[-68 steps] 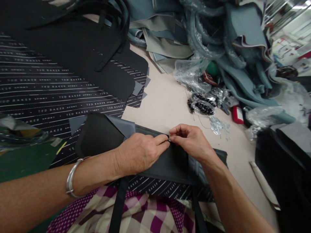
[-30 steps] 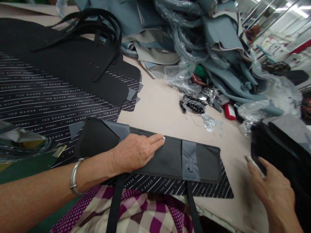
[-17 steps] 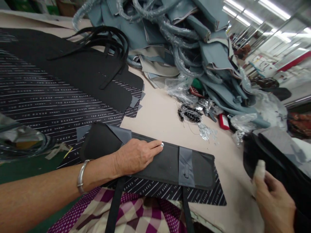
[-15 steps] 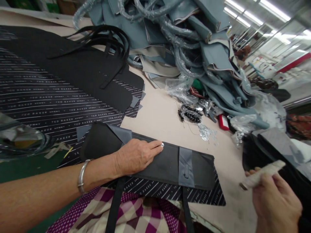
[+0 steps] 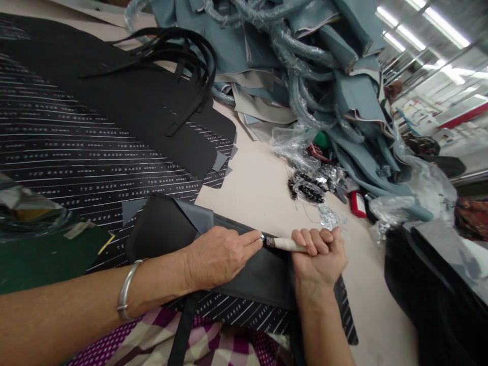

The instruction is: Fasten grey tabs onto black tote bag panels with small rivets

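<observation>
My left hand [image 5: 223, 255] rests on a black bag panel [image 5: 156, 226], its fingers together and the tips at a small shiny metal piece [image 5: 262, 238] near the panel's upper edge. Whether that piece is a snap or another fitting I cannot tell. In a fist, my right hand [image 5: 318, 249] grips a hand tool [image 5: 287, 245] with a pale wrapped handle. The tool's dark end lies right beside the metal piece; contact is hard to make out. Striped lettered lining [image 5: 244, 308] shows below the panel, and a black strap [image 5: 185, 325] hangs toward me.
Black panels [image 5: 133, 96] with straps lie on lettered lining at the left. Blue-grey bag parts [image 5: 263, 51] with plastic-wrapped handles are heaped at the back. A bundle of small black parts [image 5: 307, 186], silver bits [image 5: 331, 217] and a red object [image 5: 358, 204] lie on the table [image 5: 244, 193].
My right hand has swung in from the right with the tool, bringing its dark end to my left fingertips. My left hand stays on the panel. The view has shifted slightly.
</observation>
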`<action>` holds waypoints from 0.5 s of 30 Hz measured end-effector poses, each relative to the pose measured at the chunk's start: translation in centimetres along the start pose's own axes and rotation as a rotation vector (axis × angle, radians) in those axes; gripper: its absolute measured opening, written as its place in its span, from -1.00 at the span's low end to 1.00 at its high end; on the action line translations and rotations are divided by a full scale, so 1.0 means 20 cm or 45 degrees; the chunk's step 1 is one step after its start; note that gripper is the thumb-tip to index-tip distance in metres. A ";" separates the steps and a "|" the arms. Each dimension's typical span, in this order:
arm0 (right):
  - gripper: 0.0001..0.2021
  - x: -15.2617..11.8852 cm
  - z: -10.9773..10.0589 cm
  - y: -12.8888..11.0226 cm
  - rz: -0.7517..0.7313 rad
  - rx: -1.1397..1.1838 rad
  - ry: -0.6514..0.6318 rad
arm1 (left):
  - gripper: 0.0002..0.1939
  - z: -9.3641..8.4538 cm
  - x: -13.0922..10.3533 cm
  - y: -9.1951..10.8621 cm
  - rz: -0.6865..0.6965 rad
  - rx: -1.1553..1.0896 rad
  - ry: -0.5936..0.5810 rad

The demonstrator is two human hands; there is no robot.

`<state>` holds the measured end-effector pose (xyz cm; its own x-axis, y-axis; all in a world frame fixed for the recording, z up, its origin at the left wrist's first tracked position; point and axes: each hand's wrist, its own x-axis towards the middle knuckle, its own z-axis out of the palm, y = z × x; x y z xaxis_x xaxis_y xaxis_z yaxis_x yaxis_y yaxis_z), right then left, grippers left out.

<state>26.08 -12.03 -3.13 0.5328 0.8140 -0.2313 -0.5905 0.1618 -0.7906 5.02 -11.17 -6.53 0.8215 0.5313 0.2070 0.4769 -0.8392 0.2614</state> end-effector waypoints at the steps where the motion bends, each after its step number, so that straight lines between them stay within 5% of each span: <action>1: -0.55 0.00 0.00 0.01 -0.030 -0.024 -0.031 | -0.66 0.00 0.00 0.00 -0.001 -0.005 -0.008; 11: -0.55 0.04 0.00 0.03 -0.010 -0.035 -0.242 | -0.57 -0.01 0.00 0.00 -0.003 -0.082 -0.067; 15: -0.55 0.03 0.05 0.02 -0.026 -0.120 -0.462 | -0.54 0.00 0.00 0.00 -0.017 -0.116 -0.066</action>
<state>25.53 -10.95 -3.09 0.2843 0.9587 -0.0121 -0.5148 0.1420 -0.8455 4.92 -11.16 -6.62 0.8317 0.5333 0.1544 0.4590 -0.8169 0.3491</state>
